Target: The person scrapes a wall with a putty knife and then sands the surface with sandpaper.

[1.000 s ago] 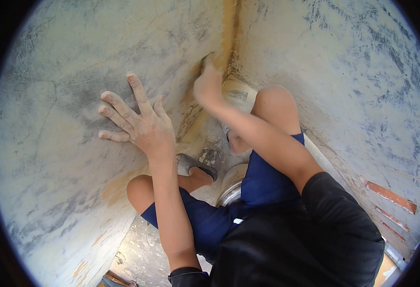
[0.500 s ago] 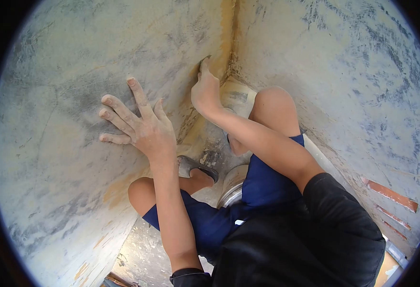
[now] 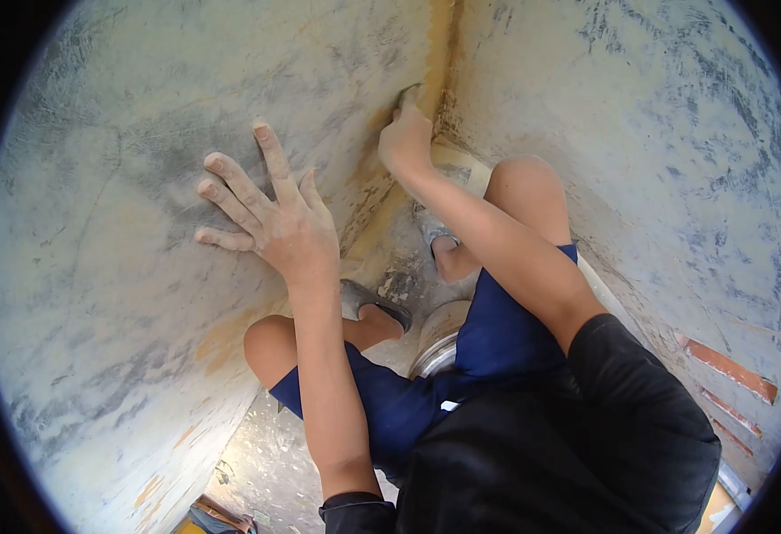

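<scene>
Dark thin tool [image 3: 410, 92] is showing at 12 o'clock in the head camera's view, poking out above the right hand [image 3: 405, 142], which is curling its fingers around it and hiding most of it. The tool is lying close against the left wall [image 3: 123, 276], just beside the yellowish corner [image 3: 451, 62] where that wall is meeting the right wall [image 3: 648, 151]; whether its edge is touching, I cannot tell. At 10 o'clock the left hand [image 3: 292, 231], dusty and holding nothing visible, is spreading its fingers wide, palm facing the same wall and apparently resting on it. Both walls are showing grey, patchy smears. The person is wearing blue shorts [image 3: 506, 334] and a black shirt [image 3: 542, 445], with bent knees pointing to 8 and 2 o'clock. Between the thighs, at 5 o'clock, a round container [image 3: 444, 325] is standing on the floor [image 3: 275, 463], partly hidden. Toward 4 o'clock, reddish slots [image 3: 730, 369] are marking the right wall.
</scene>
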The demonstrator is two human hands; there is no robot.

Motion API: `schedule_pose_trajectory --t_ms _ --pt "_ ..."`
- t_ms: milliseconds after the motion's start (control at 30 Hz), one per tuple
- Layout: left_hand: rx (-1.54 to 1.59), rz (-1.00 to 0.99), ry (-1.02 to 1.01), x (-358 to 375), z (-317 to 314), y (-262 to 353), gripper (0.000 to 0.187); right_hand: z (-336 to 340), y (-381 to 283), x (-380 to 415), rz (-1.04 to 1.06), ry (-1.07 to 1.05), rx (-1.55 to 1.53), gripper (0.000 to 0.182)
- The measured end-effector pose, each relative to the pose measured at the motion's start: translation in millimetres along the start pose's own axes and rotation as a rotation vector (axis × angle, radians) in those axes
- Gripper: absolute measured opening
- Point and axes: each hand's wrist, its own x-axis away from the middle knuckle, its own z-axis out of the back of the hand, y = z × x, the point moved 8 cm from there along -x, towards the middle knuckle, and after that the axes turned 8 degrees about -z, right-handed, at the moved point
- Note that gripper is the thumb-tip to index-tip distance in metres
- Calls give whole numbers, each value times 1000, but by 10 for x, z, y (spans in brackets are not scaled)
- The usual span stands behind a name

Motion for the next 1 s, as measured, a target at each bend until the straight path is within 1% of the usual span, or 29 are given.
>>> schedule_pose_trajectory --t_ms 33,100,133,200,233,300,333,367,400,433,500,533,600,633,700,733,767,833,867,933,967,1000 --pt "6 -2 -4 -1 -7 24 95 -60 133 12 -7 -1 6 68" --pt "38 10 5 -41 -9 55 95 -133 91 160 386 144 200 67" --pt "61 22 10 -18 6 40 95 -66 19 120 372 133 202 67" --pt "37 -13 -25 22 -20 20 96 49 117 -131 -165 -66 21 52" --pt "17 -35 -24 2 -29 7 97 -59 170 -107 -163 -72 18 52" --pt "16 -30 -26 -6 -23 -10 97 -56 64 3 111 184 -12 44" --pt "25 -30 -31 3 -32 13 97 -48 125 46 109 184 -4 44" --pt "32 -30 -35 -2 -54 39 97 -55 118 135 216 156 34 42" --pt "48 -12 2 -15 -50 41 97 -65 63 205 325 126 70 40" --pt "59 7 36 -6 -24 26 96 -17 26 127 323 123 71 40" --pt "51 2 12 24 -14 28 95 2 211 -218 -131 -24 -60 43" --pt "44 1 -5 0 -24 17 95 -32 172 -169 -121 -22 -69 43" --pt "46 14 -6 -16 -7 8 95 -107 48 98 128 21 -2 65" --pt "54 23 -20 -15 -16 37 94 -150 126 159 125 30 3 65" --pt "59 14 -9 -39 -21 61 94 -163 134 285 291 80 -32 64" --pt "49 11 3 -30 2 49 94 -30 26 187 69 6 -42 65" --pt "53 7 6 -25 9 46 94 -39 19 100 69 12 -43 65" --pt "40 9 -21 -22 -2 25 93 -44 95 -64 -62 125 -165 65" --pt "44 10 -18 -26 2 23 93 -98 151 -20 -59 129 -164 65" --pt "41 18 -33 -24 -9 26 90 -142 27 208 202 113 -36 66" --pt "48 14 -34 -34 -22 34 90 -89 49 153 199 121 -33 66" --pt "48 15 -30 -36 -20 33 90 8 -16 110 100 43 -53 66"
